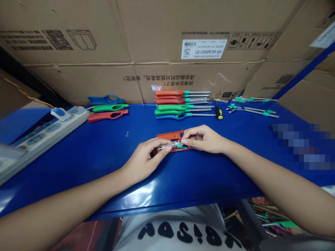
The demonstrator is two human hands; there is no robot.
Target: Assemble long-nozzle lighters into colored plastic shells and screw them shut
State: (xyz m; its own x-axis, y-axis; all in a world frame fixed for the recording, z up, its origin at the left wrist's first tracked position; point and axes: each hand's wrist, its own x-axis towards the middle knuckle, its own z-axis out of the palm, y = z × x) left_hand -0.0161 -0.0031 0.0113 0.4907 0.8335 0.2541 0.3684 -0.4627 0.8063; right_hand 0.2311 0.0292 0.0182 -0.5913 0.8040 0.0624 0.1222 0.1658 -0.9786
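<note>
My left hand [143, 155] is closed around a clear, see-through lighter fuel tank [165, 146] with a metallic shine and a teal fitting [179, 144] at its right end. At that fitting, the fingertips of my right hand [205, 139] are pinched together; what they grip, perhaps a thin wire, is too small to make out. Beneath and behind both hands lies an orange lighter handle shell [169, 135], partly covered by my fingers. Thin wires and teal parts show in its lower half, near my right fingertips.
Several assembled lighters [171, 107] lie stacked at the back, beside a yellow-black screwdriver [219, 112]. Coloured handle shells [108, 116] and small screws [127, 134] are on the left. Metal lighter tubes [256, 110] lie back right. A power strip [42, 136] borders the left; cardboard [104, 80] stands behind.
</note>
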